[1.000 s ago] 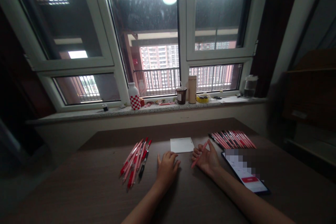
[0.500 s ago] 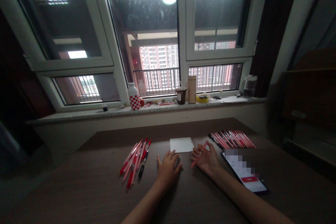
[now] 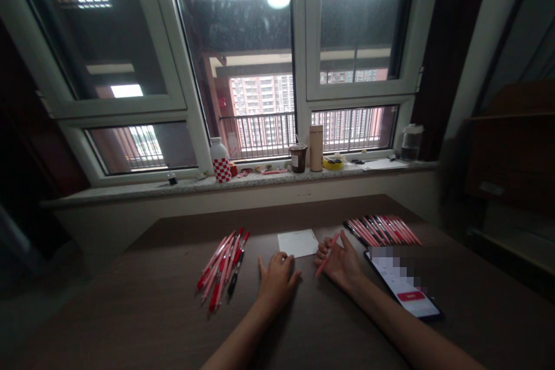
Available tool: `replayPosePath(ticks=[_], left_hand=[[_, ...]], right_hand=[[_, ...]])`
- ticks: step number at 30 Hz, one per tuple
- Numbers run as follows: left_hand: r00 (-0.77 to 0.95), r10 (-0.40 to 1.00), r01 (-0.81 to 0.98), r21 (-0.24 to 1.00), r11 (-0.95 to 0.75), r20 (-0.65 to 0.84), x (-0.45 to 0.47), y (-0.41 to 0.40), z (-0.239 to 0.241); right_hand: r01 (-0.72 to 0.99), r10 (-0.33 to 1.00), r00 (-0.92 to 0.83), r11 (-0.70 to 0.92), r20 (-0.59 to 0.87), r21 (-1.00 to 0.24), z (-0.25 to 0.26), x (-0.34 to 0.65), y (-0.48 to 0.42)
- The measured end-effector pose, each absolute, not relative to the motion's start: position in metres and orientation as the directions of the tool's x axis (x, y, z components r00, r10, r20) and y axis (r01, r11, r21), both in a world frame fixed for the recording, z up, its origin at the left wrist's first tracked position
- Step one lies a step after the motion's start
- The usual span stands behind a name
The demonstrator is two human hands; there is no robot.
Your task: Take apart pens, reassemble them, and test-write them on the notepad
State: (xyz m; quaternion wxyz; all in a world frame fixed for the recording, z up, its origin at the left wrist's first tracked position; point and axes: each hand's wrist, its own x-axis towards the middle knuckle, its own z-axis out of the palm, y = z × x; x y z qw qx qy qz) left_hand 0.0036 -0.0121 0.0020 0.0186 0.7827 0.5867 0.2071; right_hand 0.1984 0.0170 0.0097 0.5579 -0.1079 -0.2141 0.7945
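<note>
My right hand (image 3: 340, 264) rests palm up on the dark brown table (image 3: 151, 312), its fingers curled around a pink pen (image 3: 327, 254). My left hand (image 3: 276, 280) lies palm down beside it with the fingers loosely curled, holding nothing. Just beyond both hands sits a small white notepad (image 3: 298, 242). A loose pile of several red and pink pens (image 3: 223, 269) spreads to the left of my left hand. A neat row of several more pens (image 3: 381, 230) lies to the right of my right hand.
A phone (image 3: 403, 289) with a lit screen lies by my right forearm. The stone windowsill (image 3: 130, 188) holds a red-checked white bottle (image 3: 219, 160), a dark cup (image 3: 298, 158), a tan flask (image 3: 316, 147) and small clutter. A dark cabinet (image 3: 511, 150) stands at the right.
My left hand's fingers spread briefly, then curled in again. The right hand keeps hold of the pink pen. The view shifted slightly.
</note>
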Motion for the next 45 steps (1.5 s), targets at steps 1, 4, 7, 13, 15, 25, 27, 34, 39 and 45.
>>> replayPosePath(ticks=[1, 4, 7, 13, 15, 25, 27, 34, 39, 45], left_hand=[[0.228, 0.924, 0.908, 0.275, -0.316, 0.308, 0.004, -0.012, 0.002], [0.231, 0.916, 0.905, 0.273, -0.326, 0.329, 0.004, -0.013, 0.003], [0.219, 0.915, 0.903, 0.286, -0.322, 0.338, 0.003, -0.012, 0.002], [0.241, 0.922, 0.885, 0.322, -0.337, 0.302, 0.002, -0.008, -0.002], [0.237, 0.921, 0.88, 0.332, -0.339, 0.31, 0.002, -0.008, -0.002], [0.225, 0.904, 0.876, 0.33, -0.352, 0.364, 0.0, -0.007, -0.002], [0.219, 0.909, 0.877, 0.337, -0.343, 0.354, -0.001, -0.006, -0.005], [0.209, 0.922, 0.875, 0.358, -0.325, 0.327, 0.0, -0.007, -0.006], [0.223, 0.916, 0.864, 0.367, -0.344, 0.334, 0.001, -0.009, -0.001], [0.236, 0.924, 0.856, 0.386, -0.344, 0.299, 0.002, -0.011, 0.004]], right_hand=[[-0.84, 0.933, -0.353, -0.281, 0.074, -0.463, 0.009, 0.199, 0.018], [-0.843, 0.936, -0.341, -0.264, 0.086, -0.469, 0.005, 0.2, 0.02], [-0.856, 0.944, -0.315, -0.238, 0.097, -0.458, 0.002, 0.2, 0.023], [-0.865, 0.965, -0.256, -0.204, 0.054, -0.458, -0.004, 0.2, 0.028], [-0.862, 0.976, -0.217, -0.175, 0.033, -0.477, -0.007, 0.201, 0.03], [-0.872, 0.989, -0.151, -0.131, 0.004, -0.472, -0.005, 0.203, 0.028], [-0.859, 0.991, -0.136, -0.111, 0.013, -0.5, -0.002, 0.202, 0.026], [-0.839, 0.999, -0.039, -0.023, 0.018, -0.544, 0.005, 0.199, 0.022], [-0.692, 0.998, -0.02, 0.033, 0.065, -0.721, 0.007, 0.193, 0.019], [-0.385, 0.985, 0.068, 0.173, 0.159, -0.907, -0.007, 0.191, 0.029]])
